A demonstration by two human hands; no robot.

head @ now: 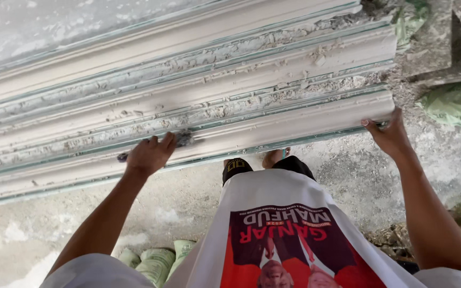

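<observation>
A: Head view, looking straight down. The left hand (150, 154) sits left of centre, fingers curled together around a small dark tool (183, 138), maybe a brush, whose grey tip pokes out toward the right. A dark bit also shows at the hand's left side.

B: And what is it pressed to?

A: The nearest plaster moulding (273, 130), a long white strip that runs from the lower left of the frame up to the right edge of the stack. The tool tip touches its upper face.

B: The other hand?

A: The right hand (388, 133) is at the right of the frame, clamped on the very end of that same moulding, fingers wrapped over its corner, thumb side toward the camera.

B: What lies behind?

A: More mouldings (214, 69) of the same profile, stacked edge to edge and filling the upper half, with crumbs of plaster and thin green lines in the grooves between them.

B: Below the hands?

A: A dusty concrete floor (188, 202), the person's white shirt (273, 234) with a red print at bottom centre, and pale green sacks (158, 261) at the lower left. Another greenish sack (454, 104) lies at the right edge, near the moulding's end.
</observation>
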